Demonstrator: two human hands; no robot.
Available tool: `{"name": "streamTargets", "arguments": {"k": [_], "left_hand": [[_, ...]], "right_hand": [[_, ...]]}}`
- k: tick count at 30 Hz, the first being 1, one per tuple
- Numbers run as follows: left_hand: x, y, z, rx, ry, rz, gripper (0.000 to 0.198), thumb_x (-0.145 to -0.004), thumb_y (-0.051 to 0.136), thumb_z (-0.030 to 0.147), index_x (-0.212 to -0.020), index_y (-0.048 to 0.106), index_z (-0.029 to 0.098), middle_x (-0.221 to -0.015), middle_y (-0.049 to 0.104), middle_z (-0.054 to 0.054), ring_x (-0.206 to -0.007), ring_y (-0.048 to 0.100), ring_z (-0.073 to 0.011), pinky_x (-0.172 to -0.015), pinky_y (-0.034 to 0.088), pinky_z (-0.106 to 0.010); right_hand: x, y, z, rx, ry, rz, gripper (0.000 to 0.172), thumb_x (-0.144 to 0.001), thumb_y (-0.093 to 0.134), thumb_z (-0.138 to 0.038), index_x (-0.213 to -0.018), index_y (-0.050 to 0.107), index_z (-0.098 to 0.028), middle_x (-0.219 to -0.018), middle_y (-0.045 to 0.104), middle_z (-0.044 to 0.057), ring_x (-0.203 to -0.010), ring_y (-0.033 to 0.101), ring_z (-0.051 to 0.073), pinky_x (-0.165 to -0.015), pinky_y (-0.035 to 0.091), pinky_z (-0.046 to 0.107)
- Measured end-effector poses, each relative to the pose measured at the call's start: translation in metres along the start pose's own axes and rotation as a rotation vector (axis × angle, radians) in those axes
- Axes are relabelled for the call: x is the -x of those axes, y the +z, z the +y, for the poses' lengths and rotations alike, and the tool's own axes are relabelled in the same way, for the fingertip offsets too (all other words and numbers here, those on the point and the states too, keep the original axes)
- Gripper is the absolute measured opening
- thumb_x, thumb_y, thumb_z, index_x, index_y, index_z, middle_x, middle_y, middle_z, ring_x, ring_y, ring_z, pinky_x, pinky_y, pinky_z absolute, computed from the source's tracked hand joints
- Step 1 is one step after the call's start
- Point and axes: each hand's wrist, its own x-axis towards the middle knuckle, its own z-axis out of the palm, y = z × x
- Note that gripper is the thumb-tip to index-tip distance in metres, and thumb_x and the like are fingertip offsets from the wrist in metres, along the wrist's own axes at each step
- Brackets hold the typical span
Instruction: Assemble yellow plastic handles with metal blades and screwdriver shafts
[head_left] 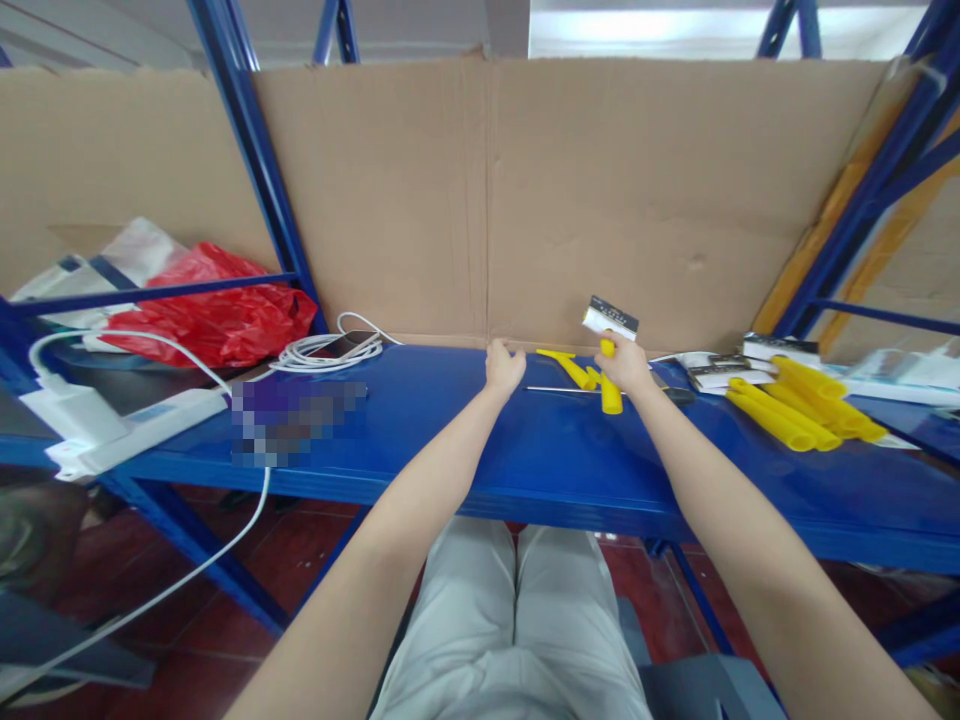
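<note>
My right hand [630, 365] is closed around a scraper with a yellow tube handle [612, 395] and a wide black-and-white head [610, 318], tilted up near the cardboard wall. To its left, my left hand [505, 368] is above the back of the blue table, with its fingers curled in; whatever may be in them is hidden. Yellow plastic pieces [576, 373] lie between my hands. A thin metal rod [551, 389] lies in front of them and passes behind the yellow handle. The dark object [679, 396] right of my right hand is partly covered.
On the right lie several yellow tubes [806, 410] beside black-and-white heads [727, 373]. A coiled white cable [322, 355], a phone [345, 345], a power strip [150, 425] and a red plastic bag [214, 305] are on the left. Cardboard [375, 200] stands behind the blue table [420, 400].
</note>
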Motion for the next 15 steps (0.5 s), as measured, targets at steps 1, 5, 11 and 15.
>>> {"name": "streamTargets", "arguments": {"k": [1, 5, 11, 15], "left_hand": [[0.001, 0.0, 0.0, -0.013, 0.012, -0.008, 0.023, -0.077, 0.065, 0.009, -0.093, 0.053, 0.021, -0.118, 0.062, -0.013, -0.125, 0.054, -0.0262, -0.107, 0.037, -0.035], [0.005, -0.001, 0.0, -0.034, 0.058, -0.053, 0.027, -0.075, 0.065, 0.007, -0.095, 0.054, 0.021, -0.122, 0.059, -0.015, -0.131, 0.049, -0.0293, -0.11, 0.034, -0.038], [0.009, 0.007, -0.006, -0.055, 0.099, -0.118, 0.029, -0.071, 0.071, 0.011, -0.093, 0.055, 0.023, -0.122, 0.06, -0.013, -0.135, 0.045, -0.0314, -0.112, 0.033, -0.041], [0.014, 0.016, -0.012, -0.122, 0.2, -0.242, 0.023, -0.073, 0.073, 0.02, -0.089, 0.058, 0.022, -0.118, 0.064, -0.013, -0.131, 0.049, -0.0317, -0.113, 0.034, -0.044]], "right_hand": [[-0.001, -0.002, 0.003, 0.01, 0.016, 0.009, 0.053, -0.07, 0.059, -0.013, -0.123, 0.068, -0.014, -0.104, 0.071, 0.012, -0.098, 0.067, 0.03, -0.095, 0.049, 0.044], [-0.005, -0.007, 0.01, 0.034, 0.056, 0.016, 0.053, -0.072, 0.059, -0.015, -0.124, 0.068, -0.014, -0.103, 0.071, 0.012, -0.098, 0.067, 0.029, -0.093, 0.05, 0.042], [-0.02, -0.034, 0.023, 0.128, 0.052, 0.1, 0.046, -0.072, 0.061, -0.021, -0.117, 0.07, -0.018, -0.099, 0.071, 0.011, -0.093, 0.066, 0.029, -0.088, 0.051, 0.043], [-0.031, -0.075, 0.043, 0.351, 0.162, -0.026, 0.042, -0.074, 0.065, -0.018, -0.116, 0.072, -0.016, -0.103, 0.07, 0.015, -0.089, 0.063, 0.025, -0.081, 0.047, 0.035]]}}
